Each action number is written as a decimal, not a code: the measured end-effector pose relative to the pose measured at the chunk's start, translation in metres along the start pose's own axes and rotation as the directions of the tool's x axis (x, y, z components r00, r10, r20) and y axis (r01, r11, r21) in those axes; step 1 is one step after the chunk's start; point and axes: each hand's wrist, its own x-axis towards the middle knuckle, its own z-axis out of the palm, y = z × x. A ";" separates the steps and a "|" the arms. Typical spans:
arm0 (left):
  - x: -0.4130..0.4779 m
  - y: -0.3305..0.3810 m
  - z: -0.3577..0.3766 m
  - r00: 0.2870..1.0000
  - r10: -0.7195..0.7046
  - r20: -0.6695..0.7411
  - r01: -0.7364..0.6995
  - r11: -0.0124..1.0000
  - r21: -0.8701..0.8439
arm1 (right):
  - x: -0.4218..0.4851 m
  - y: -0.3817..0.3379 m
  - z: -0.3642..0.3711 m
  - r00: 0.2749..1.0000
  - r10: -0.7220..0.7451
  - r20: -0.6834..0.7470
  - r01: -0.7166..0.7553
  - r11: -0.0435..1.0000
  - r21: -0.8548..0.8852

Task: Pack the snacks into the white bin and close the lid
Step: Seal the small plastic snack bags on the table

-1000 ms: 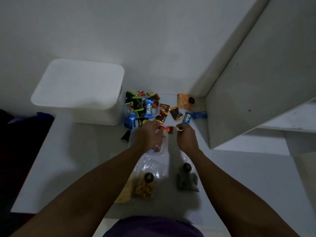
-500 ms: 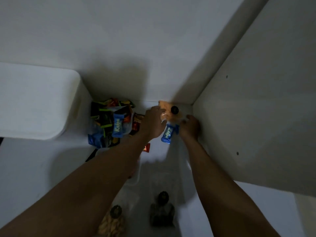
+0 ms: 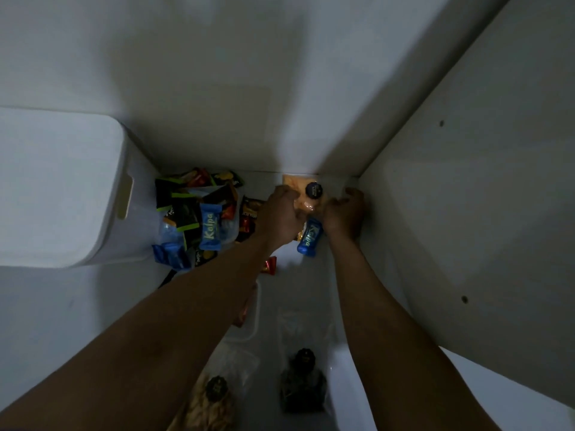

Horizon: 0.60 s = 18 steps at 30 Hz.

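In the white tabletop's (image 3: 62, 306) far right corner, the left hand (image 3: 281, 217) grips an orange dark-capped plastic pouch (image 3: 292, 182); the right hand (image 3: 345, 213) curls alongside, its hold unclear.

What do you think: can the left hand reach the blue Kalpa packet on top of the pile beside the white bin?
Probably yes. The left hand is at the orange pouch, and the blue Kalpa packet lies uncovered just to its left, with only low wrappers between them.
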 end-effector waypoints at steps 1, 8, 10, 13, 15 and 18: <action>-0.002 0.002 -0.004 1.000 -0.003 0.003 0.003 1.000 -0.026 | -0.003 -0.004 -0.002 1.000 -0.017 0.006 0.017 1.000 -0.004; -0.024 0.022 -0.060 0.978 -0.060 -0.201 0.002 0.960 -0.280 | -0.059 -0.049 -0.032 0.906 -0.362 0.220 0.386 0.919 -0.076; -0.030 0.022 -0.080 0.977 -0.017 -0.211 -0.057 0.938 -0.341 | -0.076 -0.061 -0.042 0.856 -0.425 0.295 0.470 0.877 -0.101; -0.047 0.029 -0.115 0.983 0.023 -0.180 -0.095 0.910 -0.403 | -0.101 -0.075 -0.056 0.785 -0.532 0.317 0.596 0.787 -0.156; -0.063 0.031 -0.135 0.973 0.059 -0.225 -0.158 0.877 -0.454 | -0.117 -0.084 -0.064 0.741 -0.599 0.303 0.661 0.729 -0.178; -0.088 0.026 -0.162 0.955 0.120 -0.271 -0.243 0.839 -0.488 | -0.146 -0.097 -0.076 0.688 -0.654 0.315 0.713 0.690 -0.125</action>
